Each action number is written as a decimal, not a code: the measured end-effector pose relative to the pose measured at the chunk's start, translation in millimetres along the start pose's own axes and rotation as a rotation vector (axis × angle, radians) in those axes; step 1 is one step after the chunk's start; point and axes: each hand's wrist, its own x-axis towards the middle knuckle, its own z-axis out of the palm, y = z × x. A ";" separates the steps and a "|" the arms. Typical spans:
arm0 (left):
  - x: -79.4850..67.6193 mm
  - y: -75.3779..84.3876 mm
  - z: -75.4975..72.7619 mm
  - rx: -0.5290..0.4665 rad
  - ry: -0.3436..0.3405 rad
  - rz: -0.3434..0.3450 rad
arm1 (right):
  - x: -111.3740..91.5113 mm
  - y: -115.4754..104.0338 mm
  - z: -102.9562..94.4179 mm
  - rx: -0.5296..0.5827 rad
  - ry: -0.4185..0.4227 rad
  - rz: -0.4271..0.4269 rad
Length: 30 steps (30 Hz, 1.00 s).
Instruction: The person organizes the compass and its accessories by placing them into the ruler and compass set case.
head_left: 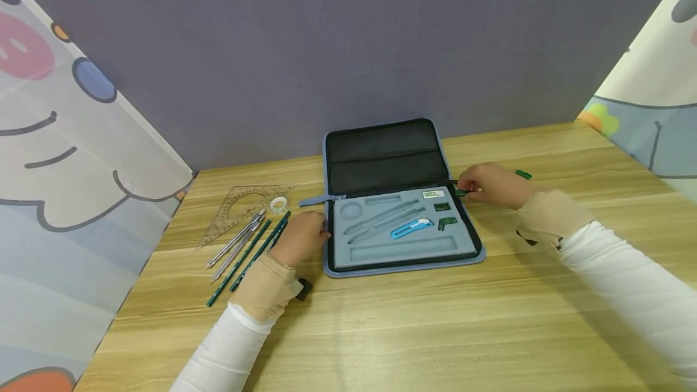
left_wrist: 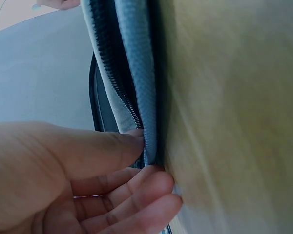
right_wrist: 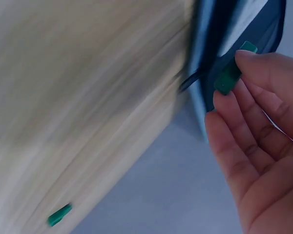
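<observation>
An open zippered case [head_left: 405, 250] lies on the table with its lid folded back. My left hand [head_left: 301, 238] pinches the case's left edge between thumb and fingers, beside the zipper teeth [left_wrist: 119, 87] in the left wrist view. Off the case's right side, my right hand [head_left: 495, 185] pinches a small green block [right_wrist: 229, 75] of unclear kind. A similar green piece [head_left: 523, 174] lies on the table behind that hand. The case's grey tray [head_left: 403, 251] holds a blue utility knife [head_left: 412, 228], a white-and-green eraser [head_left: 433, 195], a dark green block [head_left: 442, 206] and an angled green piece [head_left: 447, 222].
Left of the case lie a clear set square [head_left: 224, 213], a tape roll [head_left: 278, 204], metal compasses [head_left: 236, 242] and dark green pencils [head_left: 239, 262]. A strap [head_left: 313, 201] sticks out from the case's left side. A grey wall panel [head_left: 327, 59] stands behind the table.
</observation>
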 end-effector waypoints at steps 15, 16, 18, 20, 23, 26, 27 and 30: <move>1.3 -0.8 1.5 0.004 -0.005 -0.001 | 47.7 -48.6 15.6 0.087 -0.056 -0.070; 1.4 -1.1 1.7 0.004 -0.006 -0.002 | 51.2 -52.0 16.4 0.105 -0.064 -0.067; 1.8 -1.2 1.5 0.005 -0.010 -0.004 | 57.9 -57.9 18.2 0.122 -0.077 -0.059; 1.7 -1.1 1.2 0.005 -0.013 -0.006 | 64.8 -63.4 20.5 0.130 -0.088 -0.055; 1.2 -1.0 1.1 0.003 -0.010 -0.006 | 75.4 -69.4 24.3 0.139 -0.102 -0.055; 1.6 -1.0 1.4 0.005 -0.005 -0.003 | 85.4 -73.7 28.1 0.142 -0.106 -0.066; 1.8 -0.9 1.5 0.006 -0.004 -0.004 | 88.4 -75.0 29.3 0.143 -0.107 -0.073; 2.4 -0.7 1.5 0.014 -0.003 -0.006 | 95.8 -79.1 33.0 0.137 -0.109 -0.100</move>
